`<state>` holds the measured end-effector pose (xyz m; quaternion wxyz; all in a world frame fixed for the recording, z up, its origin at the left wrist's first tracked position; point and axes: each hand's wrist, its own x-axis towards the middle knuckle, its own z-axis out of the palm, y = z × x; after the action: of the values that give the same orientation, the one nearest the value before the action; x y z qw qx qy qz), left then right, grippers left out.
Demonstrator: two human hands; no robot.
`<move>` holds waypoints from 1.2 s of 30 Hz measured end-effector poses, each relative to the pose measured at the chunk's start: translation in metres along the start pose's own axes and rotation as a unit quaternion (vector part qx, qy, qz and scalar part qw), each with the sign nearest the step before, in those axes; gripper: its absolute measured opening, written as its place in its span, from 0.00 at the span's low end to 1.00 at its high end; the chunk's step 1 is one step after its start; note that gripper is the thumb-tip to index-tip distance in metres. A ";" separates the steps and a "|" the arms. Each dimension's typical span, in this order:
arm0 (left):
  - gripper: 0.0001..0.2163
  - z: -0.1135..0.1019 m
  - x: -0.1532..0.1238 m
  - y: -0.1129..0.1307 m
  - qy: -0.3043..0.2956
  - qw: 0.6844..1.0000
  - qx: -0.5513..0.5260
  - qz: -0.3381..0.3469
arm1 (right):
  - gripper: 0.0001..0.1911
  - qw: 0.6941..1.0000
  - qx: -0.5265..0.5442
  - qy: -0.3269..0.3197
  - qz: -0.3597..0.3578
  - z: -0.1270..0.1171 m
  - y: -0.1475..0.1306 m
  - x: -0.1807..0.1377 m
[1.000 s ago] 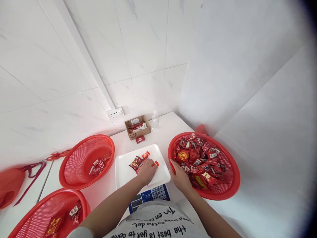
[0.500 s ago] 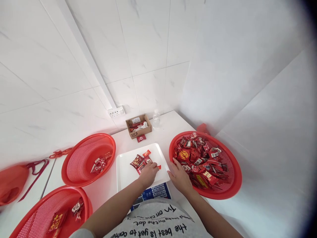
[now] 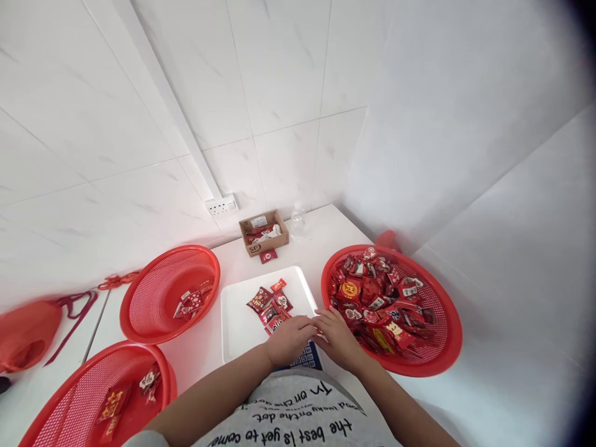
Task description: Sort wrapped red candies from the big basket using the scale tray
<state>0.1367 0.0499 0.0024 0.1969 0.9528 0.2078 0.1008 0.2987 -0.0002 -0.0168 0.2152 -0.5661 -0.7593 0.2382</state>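
My left hand (image 3: pixel 289 341) reaches over the near right corner of the white tray (image 3: pixel 233 329) on a scale (image 3: pixel 308 358). Its fingers are bent and held together, and whatever they may grip is hidden. The fingertips meet those of my right hand (image 3: pixel 341 340), whose thumb and fingers are apart beside the tray's right edge. Several red snack packets (image 3: pixel 270 312) lie in a small pile on the tray, left of my left hand. A small orange-red packet (image 3: pixel 278 285) rests at the pile's far end. Close to my right hand stands a red basket (image 3: pixel 444 347) heaped with red packets (image 3: pixel 372 298).
Two red baskets, one farther back (image 3: pixel 144 310) and one nearer (image 3: pixel 69 397), hold a few packets at left. A small cardboard box (image 3: pixel 255 247), a packet (image 3: pixel 269 256) and a clear bottle (image 3: pixel 298 220) stand by the wall. A red bag (image 3: pixel 28 332) lies far left.
My left hand has moved right from the packet pile to the tray's edge and meets my right hand. The view has shifted slightly.
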 end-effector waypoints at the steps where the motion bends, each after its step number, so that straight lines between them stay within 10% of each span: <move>1: 0.09 -0.001 0.000 -0.001 0.002 1.000 -0.012 -0.004 | 0.14 1.000 0.001 -0.003 -0.003 -0.002 0.000 0.001; 17: 0.11 -0.010 -0.002 -0.052 0.080 0.966 0.064 -0.236 | 0.18 0.991 0.086 0.096 0.026 0.010 0.025 -0.001; 36: 0.22 0.001 0.001 -0.064 -0.023 0.961 0.126 -0.245 | 0.16 0.986 0.070 0.153 -0.006 0.016 0.027 -0.002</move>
<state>0.1149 0.1034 -0.0246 0.0990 0.8917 0.4416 0.0002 0.3104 0.0026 -0.0456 0.3693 -0.5744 -0.7025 0.2003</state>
